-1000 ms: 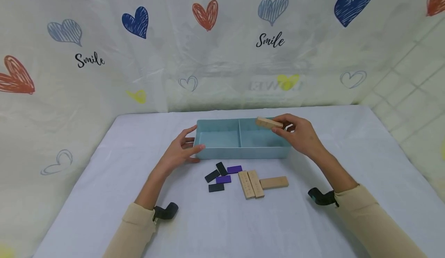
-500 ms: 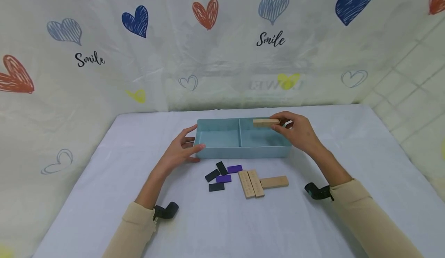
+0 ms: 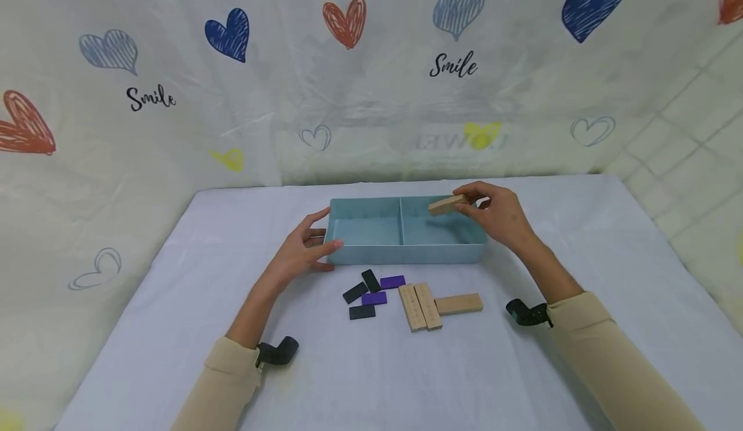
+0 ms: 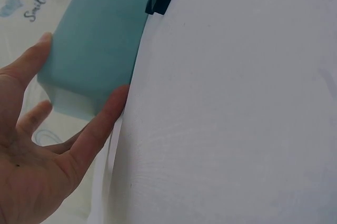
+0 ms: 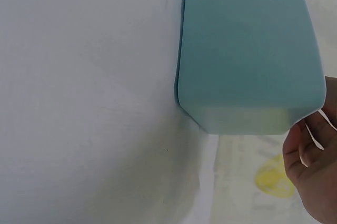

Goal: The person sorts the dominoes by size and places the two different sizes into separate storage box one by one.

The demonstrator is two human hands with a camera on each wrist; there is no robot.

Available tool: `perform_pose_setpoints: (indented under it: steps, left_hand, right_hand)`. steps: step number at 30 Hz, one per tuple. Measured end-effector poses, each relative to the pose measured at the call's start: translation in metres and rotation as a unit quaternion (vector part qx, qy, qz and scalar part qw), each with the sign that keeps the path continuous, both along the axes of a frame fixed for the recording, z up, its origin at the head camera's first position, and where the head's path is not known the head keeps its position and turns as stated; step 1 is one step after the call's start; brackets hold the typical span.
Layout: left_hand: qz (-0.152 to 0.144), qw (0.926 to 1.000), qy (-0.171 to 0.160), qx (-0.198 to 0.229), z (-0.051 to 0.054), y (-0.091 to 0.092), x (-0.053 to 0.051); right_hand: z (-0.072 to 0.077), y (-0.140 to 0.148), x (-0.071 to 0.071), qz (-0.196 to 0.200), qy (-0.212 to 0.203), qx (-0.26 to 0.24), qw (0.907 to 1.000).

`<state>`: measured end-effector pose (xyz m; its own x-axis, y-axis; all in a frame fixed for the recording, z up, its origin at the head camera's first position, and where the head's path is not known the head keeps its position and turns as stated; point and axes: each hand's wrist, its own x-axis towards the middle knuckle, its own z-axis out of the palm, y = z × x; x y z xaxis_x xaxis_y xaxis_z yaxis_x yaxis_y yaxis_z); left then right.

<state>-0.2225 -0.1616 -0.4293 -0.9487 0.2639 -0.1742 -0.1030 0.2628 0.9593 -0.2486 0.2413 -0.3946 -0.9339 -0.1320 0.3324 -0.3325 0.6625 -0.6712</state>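
A light blue two-compartment box stands near the middle of the table. My left hand rests against its left end, fingers spread and mostly straight, thumb at the front corner. In the left wrist view that hand touches the end of the box. Over the right compartment, my right hand pinches a pale wooden block by one end, slightly tilted. The right wrist view shows this hand behind the box, which hides the block there.
In front of the box lie two wooden blocks side by side, touching a third wooden block. Left of them are black tiles and purple tiles. A white cloth covers the table; a heart-printed curtain hangs behind.
The right hand has shifted slightly left and back with the wooden block, turning it so its left end now points lower. The left hand and the box have stayed in place.
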Motion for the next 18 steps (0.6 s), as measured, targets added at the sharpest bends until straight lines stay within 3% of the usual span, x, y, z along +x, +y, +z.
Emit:
perform_pose_setpoints:
  steps: [18]
  left_hand:
    - [-0.006, 1.0000, -0.002, 0.005, 0.0016, -0.0015, 0.0016]
  right_hand:
    - [-0.0091, -0.0065, -0.0049, -0.010, -0.021, 0.029, 0.9993]
